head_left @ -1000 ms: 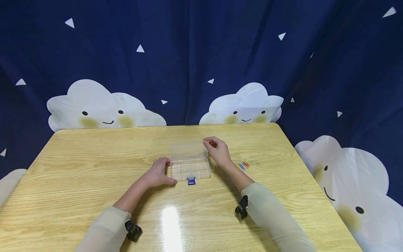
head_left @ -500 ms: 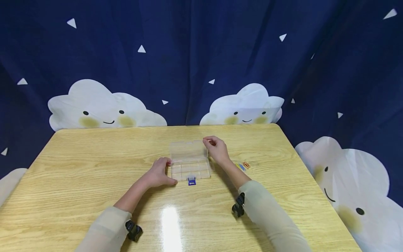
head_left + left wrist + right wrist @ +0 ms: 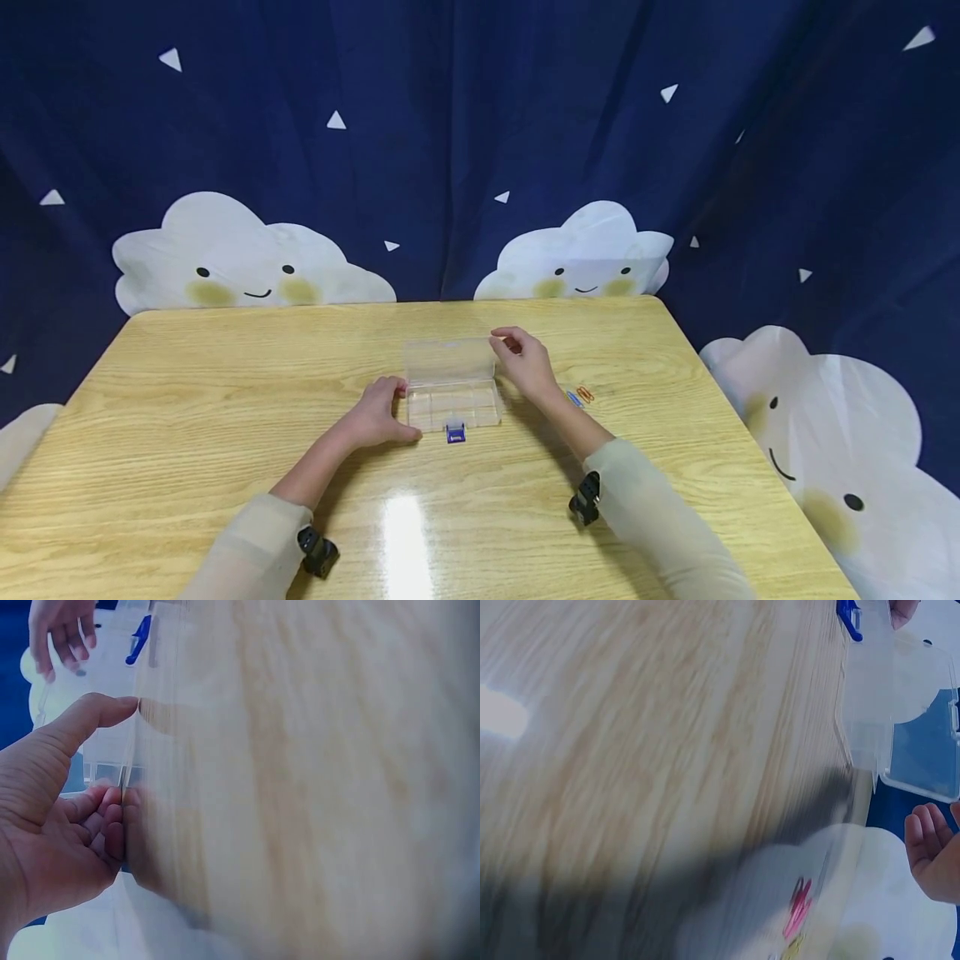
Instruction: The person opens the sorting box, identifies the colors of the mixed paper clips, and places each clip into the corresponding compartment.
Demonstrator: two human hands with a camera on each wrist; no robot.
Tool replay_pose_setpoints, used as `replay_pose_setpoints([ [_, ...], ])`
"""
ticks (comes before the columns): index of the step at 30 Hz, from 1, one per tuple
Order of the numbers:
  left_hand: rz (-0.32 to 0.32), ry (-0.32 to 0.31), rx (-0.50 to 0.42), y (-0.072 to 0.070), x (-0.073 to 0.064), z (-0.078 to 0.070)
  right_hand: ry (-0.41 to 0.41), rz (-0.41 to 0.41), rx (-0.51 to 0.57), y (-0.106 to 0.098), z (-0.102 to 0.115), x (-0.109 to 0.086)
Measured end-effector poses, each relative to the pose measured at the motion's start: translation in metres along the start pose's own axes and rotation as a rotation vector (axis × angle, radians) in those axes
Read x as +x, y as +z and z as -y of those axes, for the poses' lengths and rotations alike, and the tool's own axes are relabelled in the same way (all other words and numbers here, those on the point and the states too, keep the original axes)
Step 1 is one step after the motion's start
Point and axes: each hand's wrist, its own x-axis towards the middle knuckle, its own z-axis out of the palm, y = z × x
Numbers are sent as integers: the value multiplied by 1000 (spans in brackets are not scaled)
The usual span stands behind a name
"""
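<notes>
A clear plastic compartment box point(image 3: 483, 422) lies mid-table with its lid point(image 3: 448, 362) raised at the back and a blue latch point(image 3: 456, 434) at its front. My left hand point(image 3: 375, 415) grips the box's left end, thumb at the front corner and curled fingers at the back. My right hand point(image 3: 527, 365) is at the upper right corner of the lid, its fingers loosely bent. In the right wrist view, the fingers point(image 3: 922, 831) appear beside the lid's corner; whether a fingertip touches it I cannot tell.
Right of the box, a blue paper clip point(image 3: 574, 399) and a red one point(image 3: 585, 394) lie on the wooden table point(image 3: 225, 383). The right wrist view also shows a yellow clip point(image 3: 793, 946), hidden by the forearm from above. A dark blue curtain point(image 3: 442, 125) hangs behind.
My right hand has shifted slightly right, off the lid's edge, and its forearm now covers the yellow clip in the head view. The left hand and box stay put.
</notes>
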Motion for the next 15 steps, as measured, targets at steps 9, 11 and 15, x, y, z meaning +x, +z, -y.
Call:
replay_pose_setpoints([
  [9,1,-4,-8,0,-2,-1,40,9,-26,-29,-10,-2],
  [11,2,-2,-9,0,-2,-2,55,12,-34,-37,-12,-3],
  [15,5,0,-13,1,-2,-2,67,10,-73,-51,-18,-4],
])
